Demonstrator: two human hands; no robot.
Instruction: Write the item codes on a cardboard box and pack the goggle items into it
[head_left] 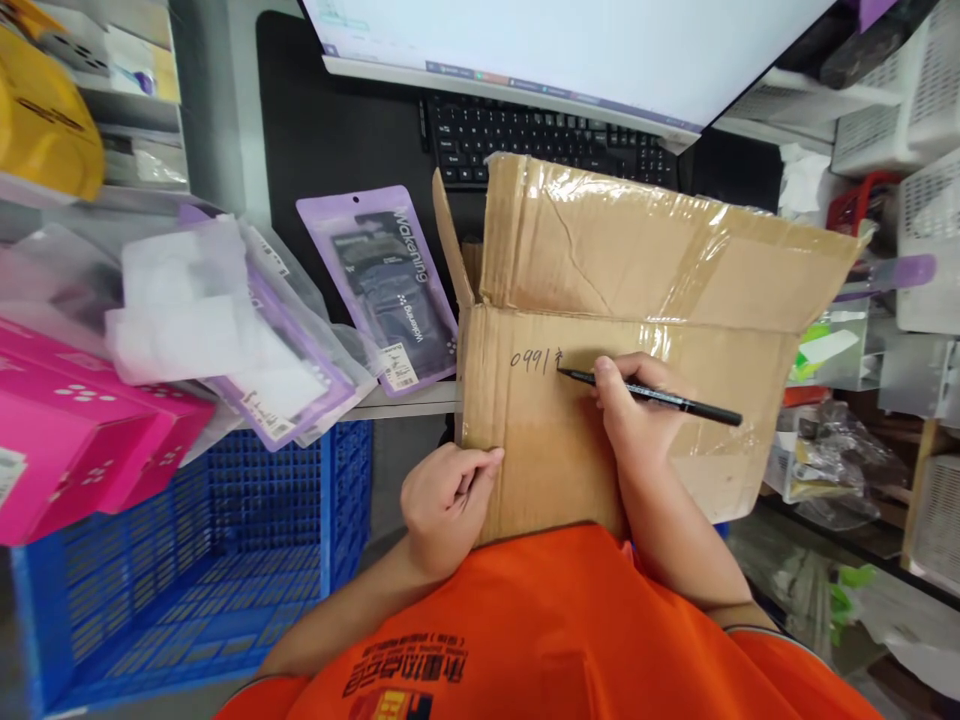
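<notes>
Cardboard box (559,455), brown and creased, lies straight in front of the person, its near edge against the orange shirt (525,630) and its broad panel facing up. A long flap (637,250) with shiny tape across it is folded out from the far edge, covering part of the black keyboard (480,130) behind it. The right hand (641,405) has a black pen (694,406) pinched between thumb and fingers, a firm closed grip, with the tip at the panel's upper left. Just left of the tip is the handwriting (530,360), "0991" and a small further mark. The left hand (450,500) is curled closed at the box's left edge, its fingertips on the panel; I cannot tell whether its grip pinches the cardboard.

Left of the box, a purple packet (390,290) with dark fabric inside lies on the surface (420,400), partly over a black mat (307,120). Farther left are more purple packets under white papers (180,300), then pink boxes (75,420). Lower down stands a blue crate (346,490). A lit screen (570,40) rises beyond the keyboard.
</notes>
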